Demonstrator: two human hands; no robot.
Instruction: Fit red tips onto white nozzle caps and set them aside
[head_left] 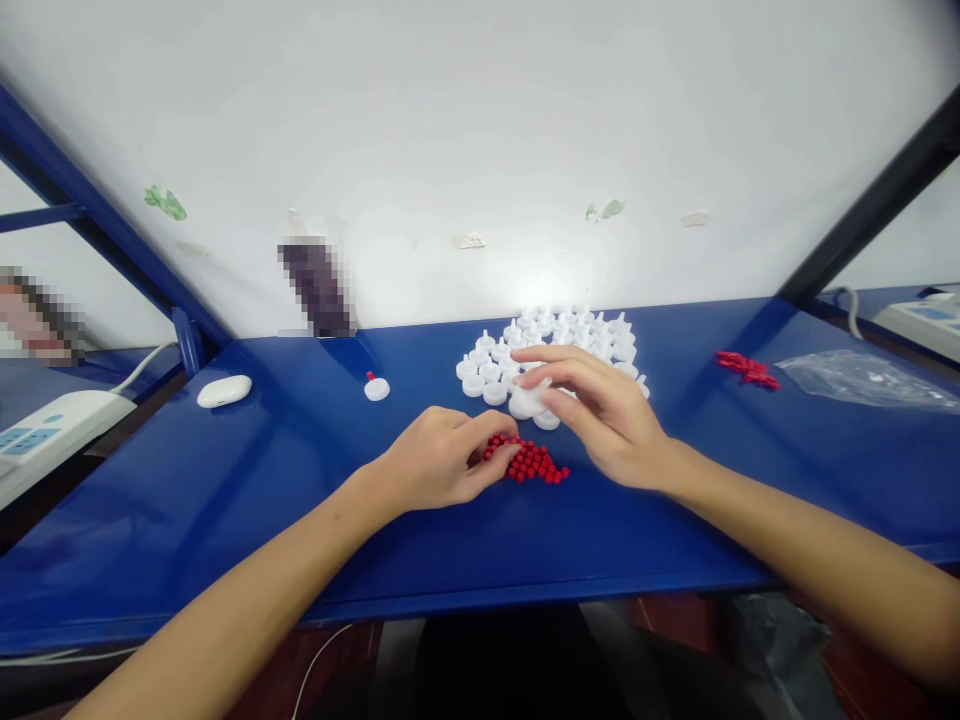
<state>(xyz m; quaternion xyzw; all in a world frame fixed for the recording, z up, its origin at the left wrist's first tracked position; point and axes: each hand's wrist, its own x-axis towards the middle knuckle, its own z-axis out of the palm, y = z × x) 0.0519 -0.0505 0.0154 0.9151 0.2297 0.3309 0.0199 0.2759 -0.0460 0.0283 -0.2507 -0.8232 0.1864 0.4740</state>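
My left hand (454,455) is at the left side of a heap of small red caps (536,465), thumb and index finger closing round a red cap (514,441); the fingertips partly cover it. Between the thumb and fingers of my right hand (600,410) is a white nozzle lid (529,400), a round disc with a short spout. Behind that hand stands a cluster of white nozzle lids (487,370), mostly spout up, some hidden by my fingers. Off to the left, one white lid (377,389) lies tipped over with a red cap (370,376) on its spout.
A white earbud case (224,391) lies at the left of the blue table (300,520). On the right are a bunch of red pieces (748,369) and a clear plastic bag (870,380). A blurred phone-like object (319,285) leans on the wall. Power strips (60,435) flank the table.
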